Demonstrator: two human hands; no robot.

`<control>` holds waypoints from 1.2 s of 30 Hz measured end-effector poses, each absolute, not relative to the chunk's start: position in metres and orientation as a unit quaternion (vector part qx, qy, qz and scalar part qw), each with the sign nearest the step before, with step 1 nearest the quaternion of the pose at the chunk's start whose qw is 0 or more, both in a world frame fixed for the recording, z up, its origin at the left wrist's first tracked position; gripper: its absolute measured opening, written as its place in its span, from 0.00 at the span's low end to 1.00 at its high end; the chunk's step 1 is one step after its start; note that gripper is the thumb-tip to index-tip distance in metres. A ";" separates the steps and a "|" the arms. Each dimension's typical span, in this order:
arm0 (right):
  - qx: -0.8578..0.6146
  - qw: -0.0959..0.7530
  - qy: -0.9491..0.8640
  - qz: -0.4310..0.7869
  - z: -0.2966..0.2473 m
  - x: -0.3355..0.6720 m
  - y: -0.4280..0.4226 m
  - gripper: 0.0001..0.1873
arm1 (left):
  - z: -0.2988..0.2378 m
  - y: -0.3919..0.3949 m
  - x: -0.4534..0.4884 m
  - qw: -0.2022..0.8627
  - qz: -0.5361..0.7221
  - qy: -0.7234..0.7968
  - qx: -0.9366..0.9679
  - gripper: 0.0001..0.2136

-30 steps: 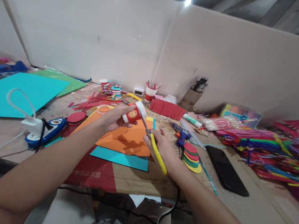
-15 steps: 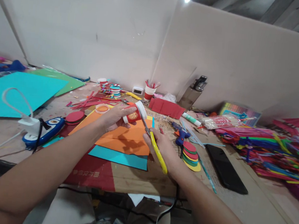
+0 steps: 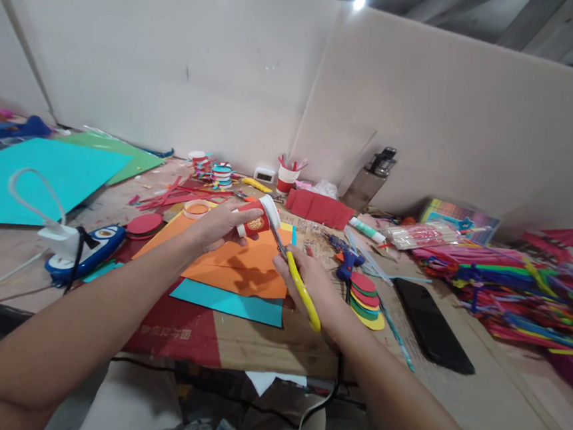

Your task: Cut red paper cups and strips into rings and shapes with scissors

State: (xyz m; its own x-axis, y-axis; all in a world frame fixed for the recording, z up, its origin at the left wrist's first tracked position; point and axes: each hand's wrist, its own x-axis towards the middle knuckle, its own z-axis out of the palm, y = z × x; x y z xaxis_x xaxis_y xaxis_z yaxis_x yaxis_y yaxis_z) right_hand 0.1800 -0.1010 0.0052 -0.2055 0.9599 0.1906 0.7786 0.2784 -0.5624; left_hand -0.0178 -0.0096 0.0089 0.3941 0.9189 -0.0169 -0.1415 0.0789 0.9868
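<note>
My left hand [image 3: 222,226] is closed round a red and white paper cup [image 3: 254,221], tilted on its side with its white end toward the right. In my right hand [image 3: 306,273] is a pair of scissors with yellow handles [image 3: 303,289]. Their blades point up and left and meet the cup at its white end; whether they cut into it I cannot tell. Below both hands lie orange paper sheets [image 3: 248,275] and a turquoise strip of paper [image 3: 229,301]. A white and orange ring [image 3: 197,209] rests on the sheets left of the cup.
A blue glue gun [image 3: 347,262], a fan of coloured paper discs [image 3: 366,302] and a black phone [image 3: 433,325] lie to the right. Pipe cleaners [image 3: 501,287] heap beyond them. At left are a blue power strip [image 3: 85,254] and large turquoise card [image 3: 39,180]. A bottle [image 3: 367,182] stands behind.
Almost nothing differs. Both hands, the cup and the scissors keep nearly the same place, with only a very slight shift of the whole view.
</note>
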 end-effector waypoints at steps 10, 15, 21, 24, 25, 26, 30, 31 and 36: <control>-0.581 0.275 -0.743 0.186 0.009 0.176 -0.102 0.19 | 0.009 -0.010 -0.017 0.684 0.418 0.345 0.488 0.17; -0.568 0.299 -0.745 0.180 0.001 0.178 -0.100 0.18 | 0.009 -0.008 -0.020 0.751 0.403 0.347 0.391 0.16; -0.557 0.298 -0.750 0.196 -0.001 0.181 -0.100 0.19 | 0.011 -0.006 -0.023 0.735 0.393 0.324 0.446 0.14; -0.543 0.287 -0.753 0.235 0.001 0.181 -0.101 0.18 | 0.012 -0.005 -0.024 0.711 0.393 0.329 0.482 0.14; -0.537 0.284 -0.753 0.252 0.002 0.181 -0.102 0.18 | 0.013 -0.005 -0.025 0.702 0.394 0.333 0.490 0.14; -0.534 0.283 -0.752 0.264 0.003 0.181 -0.102 0.18 | 0.013 -0.005 -0.025 0.694 0.396 0.338 0.497 0.15; -0.545 0.291 -0.756 0.218 0.004 0.180 -0.103 0.19 | 0.016 -0.006 -0.024 0.687 0.392 0.345 0.505 0.15; -0.543 0.291 -0.760 0.207 0.004 0.180 -0.103 0.19 | 0.016 -0.007 -0.024 0.692 0.386 0.346 0.502 0.15; -0.537 0.279 -0.770 0.202 0.004 0.182 -0.102 0.14 | 0.018 -0.009 -0.024 0.705 0.372 0.346 0.496 0.14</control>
